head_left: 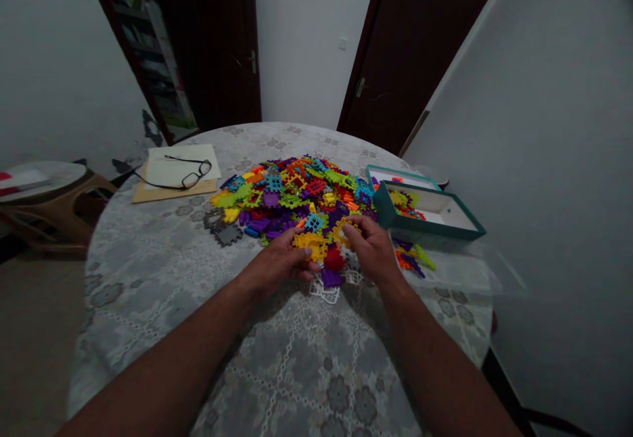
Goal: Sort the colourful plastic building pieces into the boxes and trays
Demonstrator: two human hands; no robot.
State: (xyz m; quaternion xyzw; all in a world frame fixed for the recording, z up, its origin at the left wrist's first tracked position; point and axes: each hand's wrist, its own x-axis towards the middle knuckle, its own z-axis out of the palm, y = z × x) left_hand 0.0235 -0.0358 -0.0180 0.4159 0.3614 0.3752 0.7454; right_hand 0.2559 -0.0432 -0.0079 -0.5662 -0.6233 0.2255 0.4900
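My left hand (287, 258) is closed on a yellow building piece (310, 246) with notched edges, the thumb lying on its face. In my right hand (370, 246), thumb and fingers pinch a second yellow building piece (341, 233). The two yellow pieces are held close together, a small gap between them. Just below lie a red piece (334, 259), a purple piece (331, 278) and white lattice pieces (324, 292) on the tablecloth. Behind my hands spreads a large pile of colourful interlocking plastic pieces (291, 190).
A green-edged box (435, 226) with some pieces in it stands at the right, beside its lid (405, 174). In front of it a clear plastic tray (455, 269) holds several pieces. Eyeglasses (190, 178) rest on papers (208, 153) at the left of the round table (148, 279).
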